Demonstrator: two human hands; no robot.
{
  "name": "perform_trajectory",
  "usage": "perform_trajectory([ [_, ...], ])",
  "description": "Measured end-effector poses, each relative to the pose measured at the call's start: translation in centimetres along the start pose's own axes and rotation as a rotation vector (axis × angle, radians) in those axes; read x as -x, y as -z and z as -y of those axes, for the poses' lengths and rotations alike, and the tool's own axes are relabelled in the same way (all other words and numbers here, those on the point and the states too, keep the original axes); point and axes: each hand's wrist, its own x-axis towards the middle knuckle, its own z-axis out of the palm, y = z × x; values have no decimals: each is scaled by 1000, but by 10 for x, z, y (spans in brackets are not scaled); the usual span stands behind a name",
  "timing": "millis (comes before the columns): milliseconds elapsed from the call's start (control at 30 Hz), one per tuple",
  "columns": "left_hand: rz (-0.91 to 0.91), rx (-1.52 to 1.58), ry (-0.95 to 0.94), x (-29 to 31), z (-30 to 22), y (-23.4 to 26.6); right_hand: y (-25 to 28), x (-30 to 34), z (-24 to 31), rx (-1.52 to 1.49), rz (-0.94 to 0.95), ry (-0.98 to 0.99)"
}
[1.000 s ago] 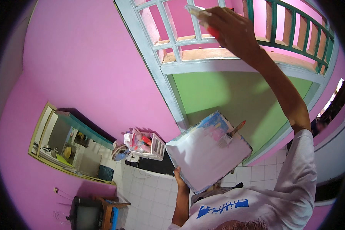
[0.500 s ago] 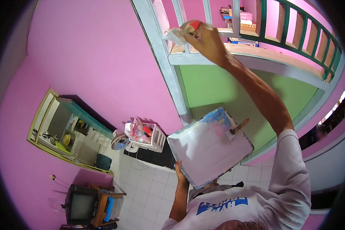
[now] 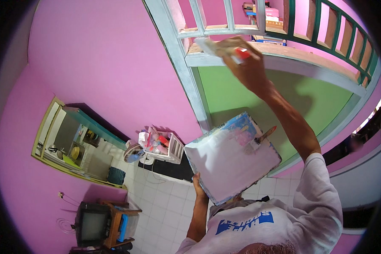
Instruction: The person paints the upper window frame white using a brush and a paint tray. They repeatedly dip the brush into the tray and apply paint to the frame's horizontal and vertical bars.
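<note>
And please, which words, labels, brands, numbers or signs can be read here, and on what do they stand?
White shirt: blue printed lettering, which I will not copy out.
Pink box at the top: any print is too small to read.
Held brush: motion-blurred, nothing readable.
Paint tray: no lettering visible.

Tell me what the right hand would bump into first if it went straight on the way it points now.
Probably the pale blue upright post, met by the paintbrush held in the right hand, which points leftward. Depth is unclear, so the paintbrush might pass in front of the post instead.
</note>
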Motion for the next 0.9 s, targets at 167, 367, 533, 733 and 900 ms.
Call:
perform_trajectory([
  [167, 26, 54, 17, 2, -4, -5, 42, 28, 4, -88, -74, -563],
  [367, 7, 23, 47, 12, -19, -22, 81, 30, 2, -115, -147, -535],
  [533, 44, 4, 12, 5, -13, -22, 121, 4, -37, 22, -162, -386],
  [733, 54, -84, -36, 8, -14, -27, 142, -40, -54, 84, -304, -183],
  [900, 42, -63, -18, 9, -15, -32, 128, -23, -57, 96, -379, -170],
])
